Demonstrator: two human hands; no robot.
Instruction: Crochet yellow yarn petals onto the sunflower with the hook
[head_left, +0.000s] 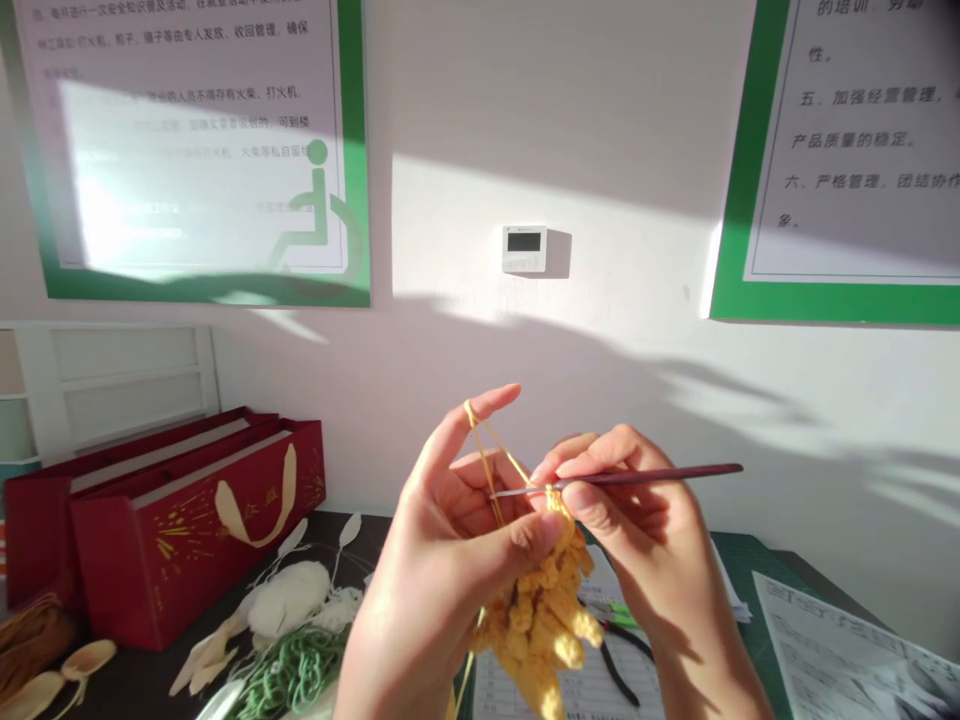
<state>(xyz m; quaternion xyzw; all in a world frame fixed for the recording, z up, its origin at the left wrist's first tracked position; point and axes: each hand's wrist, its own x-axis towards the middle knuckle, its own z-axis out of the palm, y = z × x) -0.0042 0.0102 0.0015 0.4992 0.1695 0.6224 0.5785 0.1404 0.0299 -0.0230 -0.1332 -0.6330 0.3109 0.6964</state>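
Observation:
Yellow crochet work (536, 620) hangs below my hands, its top edge pinched by my left hand (457, 540). The left index finger is raised, with yellow yarn (491, 450) looped round it and running down to the hook. My right hand (637, 510) grips a crochet hook (660, 476) with a dark handle; its thin metal tip points left and lies at the yarn, in front of the left fingers. A yellow loop sits on the hook's shaft at the top of the work.
Red gift bags (202, 530) stand at the left. Before them lie white yarn (289, 598) and green yarn (292, 670). Black-handled pliers (619, 665) rest on papers (495, 690) beneath the work. Another printed sheet (840, 640) lies on a green mat (739, 560) at the right.

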